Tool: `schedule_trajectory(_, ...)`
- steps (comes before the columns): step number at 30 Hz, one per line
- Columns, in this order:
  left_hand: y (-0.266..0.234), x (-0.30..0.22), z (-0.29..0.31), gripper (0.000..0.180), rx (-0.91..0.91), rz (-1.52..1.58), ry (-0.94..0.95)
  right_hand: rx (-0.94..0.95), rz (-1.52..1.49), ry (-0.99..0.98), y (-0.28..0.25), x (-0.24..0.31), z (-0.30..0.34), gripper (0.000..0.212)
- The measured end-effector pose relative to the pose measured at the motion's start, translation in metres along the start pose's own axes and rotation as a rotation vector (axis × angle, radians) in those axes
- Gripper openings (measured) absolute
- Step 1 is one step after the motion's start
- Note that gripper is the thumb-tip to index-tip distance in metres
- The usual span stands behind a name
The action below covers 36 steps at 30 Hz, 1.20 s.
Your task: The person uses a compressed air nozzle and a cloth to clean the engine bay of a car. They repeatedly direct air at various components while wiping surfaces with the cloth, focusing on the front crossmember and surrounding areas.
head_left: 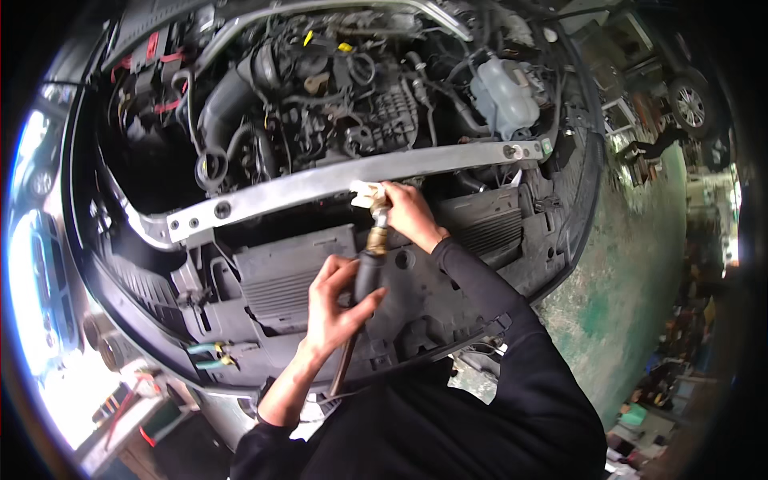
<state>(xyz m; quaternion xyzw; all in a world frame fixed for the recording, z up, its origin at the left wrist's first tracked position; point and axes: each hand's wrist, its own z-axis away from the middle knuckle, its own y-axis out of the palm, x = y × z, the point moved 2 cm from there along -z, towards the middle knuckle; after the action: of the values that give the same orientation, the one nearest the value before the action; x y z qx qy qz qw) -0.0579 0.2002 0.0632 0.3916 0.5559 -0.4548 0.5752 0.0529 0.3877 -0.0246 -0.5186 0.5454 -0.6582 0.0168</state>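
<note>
A tool with a black sleeve (pixel 369 273) and brass-coloured fittings slants across the front of an open engine bay. My left hand (pixel 330 308) curls loosely around its black part, thumb crossing in front and fingers along the left side. Below that hand, a thin brownish hose or rod (pixel 342 366) runs toward my body. At the upper end, my right hand (pixel 410 214) is closed around the tool's metal head. Something white and crumpled (pixel 367 192), like paper or cloth, shows at those fingertips, just in front of the silver crossbar (pixel 320 178). My right fingers partly hide the head.
Pliers with green handles (pixel 212 355) lie on the black front panel (pixel 288 280) at the left. Behind the crossbar are the engine (pixel 344 96) and a pale coolant reservoir (pixel 507 98). A wheel (pixel 689 106) shows at far right; a cluttered bench (pixel 120 424) stands at lower left.
</note>
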Motion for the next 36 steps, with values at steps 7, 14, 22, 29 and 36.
schedule_trajectory(7,0.01,0.018,-0.004,0.039,0.007,-0.021,0.171,-0.133,0.152,0.081,0.022,-0.013,0.003,0.021)
schedule_trajectory(14,-0.002,0.034,-0.003,0.039,0.012,0.182,0.163,-0.109,0.169,0.066,0.029,-0.011,0.007,0.014)
schedule_trajectory(22,-0.01,0.043,-0.008,0.037,0.012,0.099,0.04,0.021,0.347,-0.03,0.049,-0.03,-0.001,0.016)
schedule_trajectory(29,-0.023,0.052,-0.015,0.035,-0.037,0.003,0.018,0.15,0.353,0.03,0.059,-0.029,-0.02,0.026)
schedule_trajectory(36,-0.009,0.031,-0.01,0.03,0.012,-0.212,0.088,0.049,0.316,0.085,0.043,-0.001,0.0,0.025)
